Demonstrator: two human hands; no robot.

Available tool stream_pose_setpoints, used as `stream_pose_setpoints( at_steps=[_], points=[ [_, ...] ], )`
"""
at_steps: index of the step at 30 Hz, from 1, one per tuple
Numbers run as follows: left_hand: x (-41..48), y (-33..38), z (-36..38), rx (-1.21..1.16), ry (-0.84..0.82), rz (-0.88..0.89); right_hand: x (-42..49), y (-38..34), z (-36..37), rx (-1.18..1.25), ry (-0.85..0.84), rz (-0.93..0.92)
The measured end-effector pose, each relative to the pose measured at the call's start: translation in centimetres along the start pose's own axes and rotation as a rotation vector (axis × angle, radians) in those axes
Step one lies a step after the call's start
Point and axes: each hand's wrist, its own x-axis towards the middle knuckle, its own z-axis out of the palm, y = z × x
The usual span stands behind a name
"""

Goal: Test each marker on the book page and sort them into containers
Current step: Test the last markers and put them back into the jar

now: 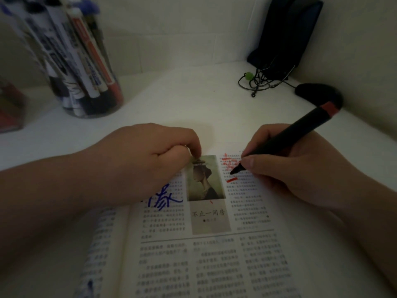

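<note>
- Head view, low in frame: open book (214, 254) flat on the pale worktop (182, 97).
- Over the book's right column: right hand (285, 168) wrapped round a black marker (290, 138) with a red band, tip down among red strokes (231, 163).
- At the book's top, left of its printed portrait: left hand (150, 160), fingers curled, fingertips pressing the page; anything inside impossible to tell.
- Beside that hand, on the book: blue scribble (163, 197).
- Beyond the book, far left: clear jar (86, 82) packed with markers.
</note>
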Motion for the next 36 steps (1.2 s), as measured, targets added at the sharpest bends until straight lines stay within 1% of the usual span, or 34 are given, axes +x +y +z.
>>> stream_pose_setpoints(
  at_steps=[7, 10, 15, 17, 23, 27, 31, 36],
  points=[
    [0.07, 0.34, 0.17, -0.023, 0.005, -0.016, 0.02, 0.06, 0.08, -0.015, 0.006, -0.009],
    [0.03, 0.07, 0.13, 0.002, 0.004, -0.011, -0.01, 0.10, 0.14, -0.042, -0.002, -0.010],
    [0.08, -0.14, 0.10, 0.019, -0.004, 0.005, -0.19, -0.15, -0.08, -0.044, -0.093, 0.017],
    [0.12, -0.14, 0.11, 0.023, -0.004, 0.006, -0.20, -0.11, -0.09, -0.011, -0.078, 0.009],
    [0.17, -0.27, 0.22, 0.033, -0.005, -0.001, -0.30, -0.36, 0.08, -0.025, -0.062, 0.002],
    [0.34, -0.44, 0.16, 0.099, -0.053, -0.003, -0.17, -0.31, 0.02, -0.067, -0.019, 0.006],
    [0.25, -0.57, 0.17, 0.093, -0.037, 0.013, -0.18, -0.38, -0.28, -0.010, 0.016, 0.023],
    [0.34, -0.53, 0.17, 0.113, -0.035, 0.019, -0.27, -0.41, -0.10, -0.101, -0.016, 0.010]
  ],
)
